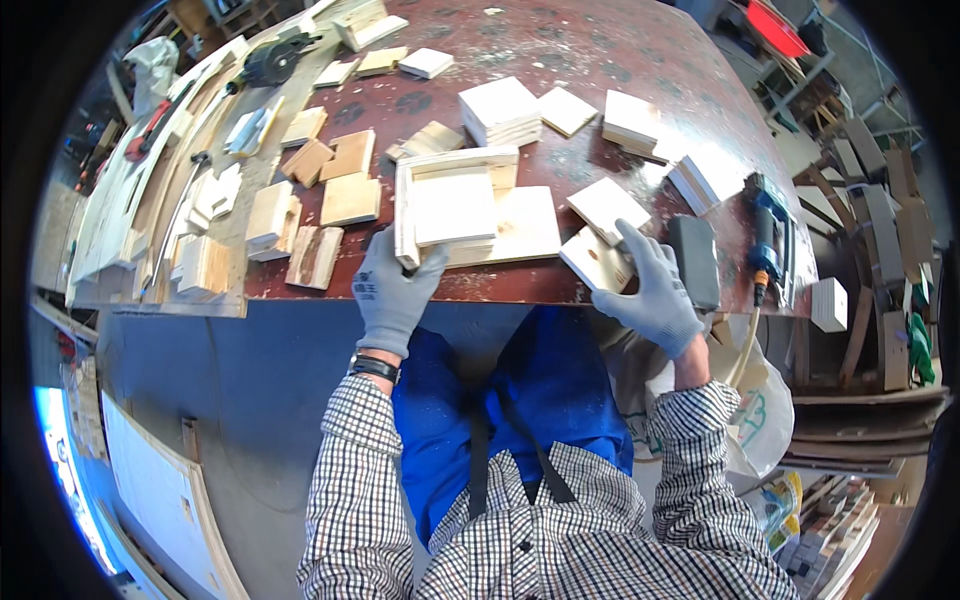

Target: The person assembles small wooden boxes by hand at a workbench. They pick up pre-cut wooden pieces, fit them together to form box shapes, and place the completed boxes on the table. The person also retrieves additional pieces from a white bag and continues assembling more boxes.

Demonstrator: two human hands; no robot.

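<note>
My left hand (395, 295), in a grey glove, grips the near left end of a pale wooden frame (405, 205), its thumb and fingers on either side of the bar. Inside the frame sits a square wooden piece (455, 205), and a flat board (530, 222) lies beneath and to the right. My right hand (655, 295), gloved too, has thumb and forefinger spread around a small wooden block (595, 260) at the table's near edge. Its forefinger reaches the corner of another square block (608, 207) just behind. The undersides of the blocks are hidden.
Several wooden blocks (350, 200) lie around the red-brown table (560, 50). Right of my right hand are a dark grey block (694, 262) and a teal-and-black power tool (768, 235) with a hose. A black tool (275, 62) stands far left. Scrap wood (880, 250) is piled at right.
</note>
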